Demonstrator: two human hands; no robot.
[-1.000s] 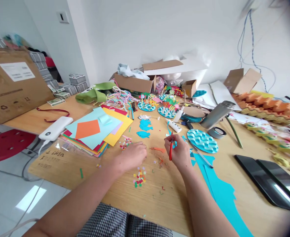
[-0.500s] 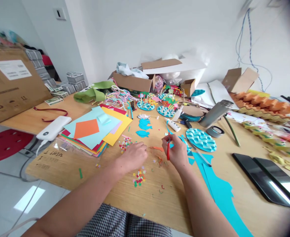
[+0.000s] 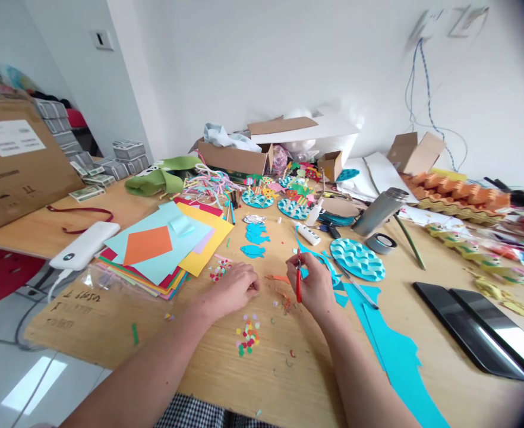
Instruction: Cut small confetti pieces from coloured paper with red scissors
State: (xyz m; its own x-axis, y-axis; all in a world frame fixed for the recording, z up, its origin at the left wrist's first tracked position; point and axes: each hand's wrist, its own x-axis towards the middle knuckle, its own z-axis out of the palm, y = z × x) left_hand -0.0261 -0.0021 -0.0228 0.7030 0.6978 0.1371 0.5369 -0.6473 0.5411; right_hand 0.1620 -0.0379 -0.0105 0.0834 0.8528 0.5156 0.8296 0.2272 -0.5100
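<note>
My right hand (image 3: 314,279) is closed around a slim red-handled tool (image 3: 298,285), held upright; its working end is too small to make out. My left hand (image 3: 240,286) rests low over the table with its fingers curled together, and anything inside them is hidden. An orange paper strip (image 3: 280,278) and curled orange scraps (image 3: 285,303) lie between the two hands. Small round paper dots (image 3: 248,336) are spread in front of my left hand, and another cluster of dots (image 3: 220,270) lies just behind it. Blue paper fish (image 3: 253,251) sit farther back.
Stacked coloured paper (image 3: 155,244) and a white power bank (image 3: 84,245) are at left. To the right are a wavy blue disc (image 3: 357,260), a pen (image 3: 362,291), long blue paper (image 3: 400,345), a steel flask (image 3: 380,211) and dark phone-like slabs (image 3: 467,333). A glue bottle (image 3: 309,233) stands behind my right hand.
The camera view has shifted slightly, so the scene sits a little to the left and lower. Both hands keep nearly the same places and the red-handled tool stays in my right hand.
</note>
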